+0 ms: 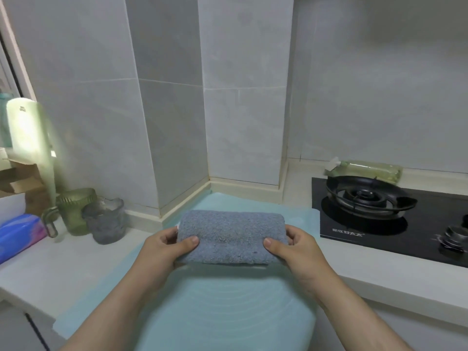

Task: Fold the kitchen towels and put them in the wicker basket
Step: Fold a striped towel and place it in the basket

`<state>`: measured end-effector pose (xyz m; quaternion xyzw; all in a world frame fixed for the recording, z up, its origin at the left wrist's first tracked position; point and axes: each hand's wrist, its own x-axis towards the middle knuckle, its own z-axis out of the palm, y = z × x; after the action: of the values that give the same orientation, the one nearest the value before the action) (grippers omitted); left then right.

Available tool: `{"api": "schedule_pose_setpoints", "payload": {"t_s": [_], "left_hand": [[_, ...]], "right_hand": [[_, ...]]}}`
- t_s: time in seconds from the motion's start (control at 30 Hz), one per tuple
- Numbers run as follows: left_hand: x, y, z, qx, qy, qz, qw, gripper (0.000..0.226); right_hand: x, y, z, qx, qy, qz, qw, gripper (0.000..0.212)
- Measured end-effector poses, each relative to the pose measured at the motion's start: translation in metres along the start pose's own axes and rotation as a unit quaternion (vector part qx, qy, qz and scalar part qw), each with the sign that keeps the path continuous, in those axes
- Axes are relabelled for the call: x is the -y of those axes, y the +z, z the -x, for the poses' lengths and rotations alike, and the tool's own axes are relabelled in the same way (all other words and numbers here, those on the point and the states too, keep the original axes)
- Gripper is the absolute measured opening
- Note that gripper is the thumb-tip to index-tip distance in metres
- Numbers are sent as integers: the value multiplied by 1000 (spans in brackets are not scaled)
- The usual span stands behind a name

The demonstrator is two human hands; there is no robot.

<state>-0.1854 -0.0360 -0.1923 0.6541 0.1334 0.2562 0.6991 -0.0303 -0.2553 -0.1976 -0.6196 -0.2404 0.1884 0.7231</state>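
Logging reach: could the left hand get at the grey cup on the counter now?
Likely yes, once freed: the left hand grips the folded towel, which the right hand also holds. Nothing stands on the counter between it and the grey cup.

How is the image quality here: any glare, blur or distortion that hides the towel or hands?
Head view: light blooms on the pale green object at far left, washing out its surface; the wide lens bows the tile lines of the wall; the towel, left hand and right hand are evenly lit and fairly sharp, with a soft shadow on the mat beneath.
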Motion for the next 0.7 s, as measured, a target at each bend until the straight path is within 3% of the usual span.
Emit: {"api": "schedule_pose_setpoints", "payload": {"t_s": [0.13,0.3,0.47,0.7], "left_hand": [[0,-3,-21,-17,-21,-6,1000,76],[-17,4,-34,-61,-54,28,996,86],[-60,15,-38,-73,-84,67,991,26],[-125,26,-52,-77,-118,53,989,17]], "right_hand": [[4,0,-20,1,20,-7,1000,26],[26,4,-33,-10,58,-4,998,25],[70,10,-36,-23,83,-4,996,25],[139,13,-41,-39,117,-10,992,27]]}}
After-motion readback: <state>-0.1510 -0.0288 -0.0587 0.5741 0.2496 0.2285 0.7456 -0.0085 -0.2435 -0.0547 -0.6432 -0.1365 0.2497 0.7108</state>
